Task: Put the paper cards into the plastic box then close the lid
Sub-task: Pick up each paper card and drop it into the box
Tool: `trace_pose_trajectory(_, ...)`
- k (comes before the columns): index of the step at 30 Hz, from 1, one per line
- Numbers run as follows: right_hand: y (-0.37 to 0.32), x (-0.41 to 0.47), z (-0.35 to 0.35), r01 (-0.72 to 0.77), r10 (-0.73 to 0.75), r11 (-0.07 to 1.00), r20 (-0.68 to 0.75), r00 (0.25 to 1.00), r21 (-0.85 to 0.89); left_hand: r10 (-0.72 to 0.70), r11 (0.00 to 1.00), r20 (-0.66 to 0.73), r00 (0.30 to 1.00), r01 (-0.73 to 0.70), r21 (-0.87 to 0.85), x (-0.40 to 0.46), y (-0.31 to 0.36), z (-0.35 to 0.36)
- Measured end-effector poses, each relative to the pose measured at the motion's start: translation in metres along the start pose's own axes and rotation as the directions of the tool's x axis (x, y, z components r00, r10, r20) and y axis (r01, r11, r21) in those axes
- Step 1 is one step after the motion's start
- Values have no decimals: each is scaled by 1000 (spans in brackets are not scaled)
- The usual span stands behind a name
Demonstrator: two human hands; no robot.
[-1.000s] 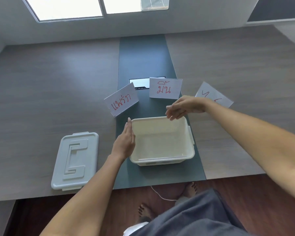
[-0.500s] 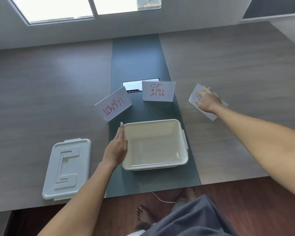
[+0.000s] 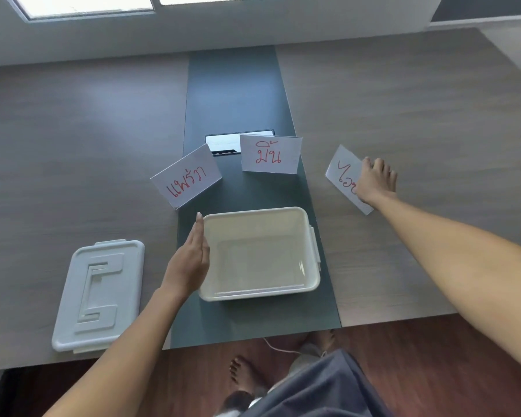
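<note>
Right hand [image 3: 375, 183] now gripping card [image 3: 342, 174]

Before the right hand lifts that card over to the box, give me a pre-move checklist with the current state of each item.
1. Plastic box open and empty: ok.
2. Left hand steadying the box's left wall, flat against it: ok.
3. Right hand on the right card: ok, fingers rest on it; whether it is actually pinched: cannot tell.
4. Path from the card to the box free of obstacles: ok.
5. Lid off and parked left of the box, within view: ok.
6. The other two cards, left card and middle card, in the box: not ok.
</note>
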State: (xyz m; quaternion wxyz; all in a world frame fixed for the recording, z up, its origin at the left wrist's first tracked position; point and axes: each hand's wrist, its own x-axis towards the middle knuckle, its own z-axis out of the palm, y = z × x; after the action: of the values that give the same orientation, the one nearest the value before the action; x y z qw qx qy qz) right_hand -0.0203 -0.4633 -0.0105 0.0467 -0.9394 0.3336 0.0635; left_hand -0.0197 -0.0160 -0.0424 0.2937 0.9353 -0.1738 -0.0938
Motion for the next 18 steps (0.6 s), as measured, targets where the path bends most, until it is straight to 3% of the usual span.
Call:
trace_pose_trajectory(5, -1, -1, 5, -9, 2, 996, 82, 997, 85, -3, 1000, 13, 1000, 3, 16, 0, 2, -1)
trace_pose_trajectory(18, -46, -40, -41, 74, -58, 951, -61, 996, 301, -3, 997, 41, 999, 0, 72, -1, 8, -9)
